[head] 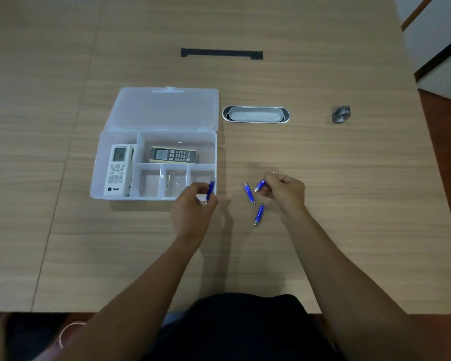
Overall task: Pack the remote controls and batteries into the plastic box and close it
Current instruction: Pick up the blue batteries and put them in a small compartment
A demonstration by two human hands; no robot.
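Both remotes are in: the white remote (117, 170) lies lengthwise in the long left compartment of the box (97, 162), and the dark remote (173, 155) lies crosswise in the wide compartment at the back. The lid (164, 109) lies swung open flat on the worktop (323, 243) behind the box.

Now it's the batteries. The left hand (193, 207) pinches one blue battery (210, 190) almost upright, right over the box's front right corner, above the small right-hand compartment. It looks ready to drop in. The right hand (284, 191) is curled narrow around a second battery (259, 185), with only its end poking out, just off the worktop to the right of the box.

Two more batteries lie loose on the worktop between the hands: one (249, 192) just beside the right hand, the other (258, 214) nearer the front edge.

The three small front compartments look empty. So, by my reckoning: remotes done, four batteries to go in, then the lid to shut.
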